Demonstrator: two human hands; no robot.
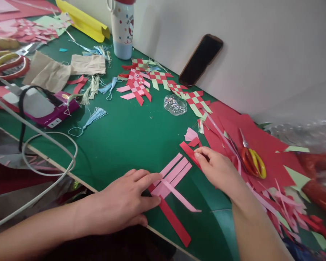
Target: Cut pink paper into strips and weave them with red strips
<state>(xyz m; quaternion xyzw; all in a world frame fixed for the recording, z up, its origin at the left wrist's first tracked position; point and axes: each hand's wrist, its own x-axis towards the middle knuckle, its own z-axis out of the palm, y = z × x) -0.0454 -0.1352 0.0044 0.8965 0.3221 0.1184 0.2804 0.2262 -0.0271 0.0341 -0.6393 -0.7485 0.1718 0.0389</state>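
My left hand [137, 197] lies over the lower left end of several parallel pink paper strips [176, 170], its thumb and index finger apart and pressing on them. A red paper strip [176, 223] runs crosswise from under those fingers toward the table's near edge. Beside it a narrower pink strip [182, 197] crosses the others and points to the lower right. To the right, my right hand [216, 166] pinches another red paper strip [188, 150] between thumb and fingers, just off the pink strips' upper ends.
Woven paper fish [137, 87] and a dish of small beads [175, 105] lie farther back on the green table [119, 145]. Scissors [252, 161] rest on red paper [274, 163] at right. A phone [201, 59] leans on the wall; a bottle [123, 32] stands near it. A white cable [74, 145] loops at left.
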